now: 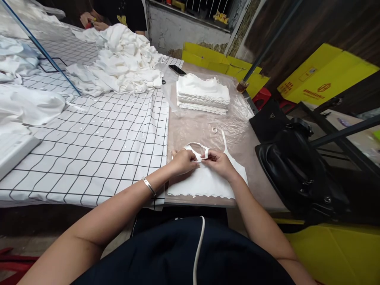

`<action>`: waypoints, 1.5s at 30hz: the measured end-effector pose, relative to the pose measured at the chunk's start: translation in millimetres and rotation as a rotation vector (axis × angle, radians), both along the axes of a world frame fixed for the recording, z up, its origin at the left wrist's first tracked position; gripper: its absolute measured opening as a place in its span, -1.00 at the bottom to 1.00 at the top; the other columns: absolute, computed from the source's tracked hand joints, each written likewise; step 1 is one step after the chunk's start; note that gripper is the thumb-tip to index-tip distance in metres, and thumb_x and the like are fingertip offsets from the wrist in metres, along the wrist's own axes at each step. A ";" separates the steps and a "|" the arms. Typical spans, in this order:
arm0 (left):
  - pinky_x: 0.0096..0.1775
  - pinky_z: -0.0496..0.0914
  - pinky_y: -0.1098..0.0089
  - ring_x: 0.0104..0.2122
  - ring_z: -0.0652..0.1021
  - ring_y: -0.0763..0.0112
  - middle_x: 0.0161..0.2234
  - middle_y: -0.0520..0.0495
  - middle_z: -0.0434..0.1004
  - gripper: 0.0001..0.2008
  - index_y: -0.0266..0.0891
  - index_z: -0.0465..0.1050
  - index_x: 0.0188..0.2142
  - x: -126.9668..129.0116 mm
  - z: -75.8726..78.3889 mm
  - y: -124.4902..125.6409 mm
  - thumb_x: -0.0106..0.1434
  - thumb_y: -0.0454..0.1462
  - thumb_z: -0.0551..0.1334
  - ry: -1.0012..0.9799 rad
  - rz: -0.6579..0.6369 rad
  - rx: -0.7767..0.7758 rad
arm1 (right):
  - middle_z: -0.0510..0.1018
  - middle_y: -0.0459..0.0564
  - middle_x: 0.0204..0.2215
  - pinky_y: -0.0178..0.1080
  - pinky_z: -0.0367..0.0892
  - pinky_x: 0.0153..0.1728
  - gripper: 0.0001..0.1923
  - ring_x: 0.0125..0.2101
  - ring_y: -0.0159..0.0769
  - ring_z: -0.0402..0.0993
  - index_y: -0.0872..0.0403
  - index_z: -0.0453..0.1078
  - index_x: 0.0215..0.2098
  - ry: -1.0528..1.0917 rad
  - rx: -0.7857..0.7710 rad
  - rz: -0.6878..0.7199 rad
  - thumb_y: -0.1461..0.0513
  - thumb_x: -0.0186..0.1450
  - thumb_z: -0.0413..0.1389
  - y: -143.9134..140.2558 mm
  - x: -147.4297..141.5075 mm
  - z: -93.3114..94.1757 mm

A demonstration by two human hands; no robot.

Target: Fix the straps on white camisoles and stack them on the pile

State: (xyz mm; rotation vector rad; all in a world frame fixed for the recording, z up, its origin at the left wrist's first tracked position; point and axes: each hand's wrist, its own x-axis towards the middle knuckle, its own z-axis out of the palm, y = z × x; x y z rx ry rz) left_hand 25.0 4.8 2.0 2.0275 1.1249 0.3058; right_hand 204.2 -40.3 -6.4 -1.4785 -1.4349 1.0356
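A white camisole top (212, 180) with a wavy hem and thin straps lies flat in front of me at the table's near edge. My left hand (184, 161) is closed on one of its straps near the neckline. Right beside it, my right hand (219, 162) pinches the same strap, which bends up in a small loop between the hands. The other strap (224, 140) lies stretched away from me on the plastic sheet. Just beyond the top rests a small white ring-like piece (214, 129). The fingertips partly hide the strap they hold.
Behind the top stands a stack of folded white garments (203, 95), with a phone (177, 70) nearby. A heap of white garments (124, 59) covers the checked cloth (127, 146). Black bags (297, 170) sit at the right; a co-worker's hands (93, 21) show at the far left.
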 end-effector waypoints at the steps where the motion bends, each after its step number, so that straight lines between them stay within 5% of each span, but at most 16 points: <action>1: 0.02 0.08 0.03 -0.23 0.49 0.21 -0.41 -0.03 0.55 -0.81 -0.28 0.43 -0.51 -0.3 -0.2 0.1 0.15 -0.22 0.30 0.003 0.002 -0.003 | 0.59 -0.07 -0.40 -0.18 0.41 -0.22 -0.83 -0.33 -0.24 0.53 0.05 0.50 -0.40 -0.012 0.012 0.003 0.17 0.03 0.27 -0.9 -0.6 -0.1; 10: -0.02 0.14 0.12 -0.36 0.49 0.30 -0.47 0.01 0.53 -0.84 -0.27 0.44 -0.52 1.5 -6.5 0.8 0.12 -0.24 0.30 -0.027 0.018 -0.005 | 0.57 -0.06 -0.45 -0.20 0.40 -0.29 -0.81 -0.38 -0.25 0.50 0.05 0.47 -0.46 -0.017 0.090 -0.031 0.11 0.06 0.26 -1.6 -17.2 -6.4; 15: -0.03 0.15 0.10 -0.25 0.49 0.20 -0.41 -0.05 0.56 -0.85 -0.26 0.46 -0.49 3.5 -13.9 1.1 0.14 -0.23 0.29 0.007 -0.002 0.084 | 0.55 -0.09 -0.47 -0.24 0.39 -0.33 -0.71 -0.42 -0.29 0.47 0.04 0.40 -0.43 0.166 -0.045 -0.119 0.12 -0.06 0.33 2.8 -28.1 -2.9; 22: -0.08 0.17 0.15 -0.23 0.48 0.17 -0.38 -0.09 0.57 -0.81 -0.25 0.47 -0.45 2.9 -8.4 2.3 0.11 -0.17 0.35 0.099 -0.072 0.122 | 0.54 -0.13 -0.50 -0.29 0.40 -0.30 -0.79 -0.37 -0.33 0.52 0.01 0.23 -0.44 0.547 -0.260 -0.147 0.33 0.07 0.20 81.7 -32.2 44.4; 26: -0.04 0.16 0.13 -0.27 0.50 0.18 -0.38 -0.08 0.57 -0.78 -0.24 0.49 -0.45 3.1 4.1 8.0 0.12 -0.12 0.34 0.201 -0.118 0.136 | 0.54 -0.10 -0.51 -0.25 0.42 -0.28 -0.80 -0.40 -0.34 0.52 0.02 0.19 -0.43 0.315 -0.309 -0.147 0.38 0.16 0.14 132.5 -44.2 58.4; 29: 0.00 0.10 0.06 -0.20 0.48 0.07 -0.34 -0.16 0.56 -0.69 -0.26 0.51 -0.43 -7.2 15.1 13.8 0.12 -0.03 0.34 0.345 -0.124 0.224 | 0.52 -0.04 -0.51 -0.19 0.39 -0.28 -0.80 -0.39 -0.26 0.50 0.06 0.23 -0.45 -0.029 -0.376 -0.144 0.36 0.15 0.19 139.1 -45.9 55.5; 34: -0.01 0.05 0.09 -0.02 0.36 0.04 -0.03 -0.22 0.44 -0.72 -0.22 0.49 -0.18 -48.6 19.6 -7.8 0.18 -0.11 0.33 0.282 0.068 0.466 | 0.45 -0.08 -0.46 -0.19 0.28 -0.17 -0.87 -0.25 -0.21 0.41 0.06 0.37 -0.38 -0.419 0.095 -0.251 0.30 0.14 0.24 64.8 -23.9 48.0; 38: -0.09 0.05 0.20 -0.11 0.40 0.22 -0.14 -0.09 0.50 -0.87 -0.14 0.53 -0.24 -68.0 4.6 -61.8 0.27 -0.17 0.26 0.032 -0.119 0.390 | 0.46 -0.09 -0.48 -0.22 0.29 -0.32 -0.83 -0.43 -0.30 0.34 0.02 0.44 -0.46 -0.275 0.131 -0.033 0.12 0.11 0.28 -43.5 -13.2 31.0; 41: -0.12 0.04 0.18 -0.17 0.41 0.25 -0.22 -0.08 0.53 -0.84 -0.13 0.55 -0.26 -62.1 -8.9 -93.8 0.27 -0.14 0.26 -0.030 -0.192 0.343 | 0.48 -0.07 -0.48 -0.21 0.31 -0.36 -0.80 -0.46 -0.30 0.33 0.00 0.43 -0.47 -0.171 0.112 -0.223 0.06 0.11 0.27 -104.2 -6.9 10.4; 45: -0.09 0.03 0.11 -0.20 0.39 0.24 -0.26 -0.11 0.53 -0.80 -0.20 0.51 -0.34 -40.5 -19.2 -109.6 0.34 -0.23 0.15 0.052 -0.179 0.487 | 0.47 -0.06 -0.49 -0.20 0.30 -0.37 -0.75 -0.45 -0.28 0.33 0.00 0.41 -0.42 -0.088 0.196 -0.531 0.03 0.12 0.26 -128.9 14.2 1.7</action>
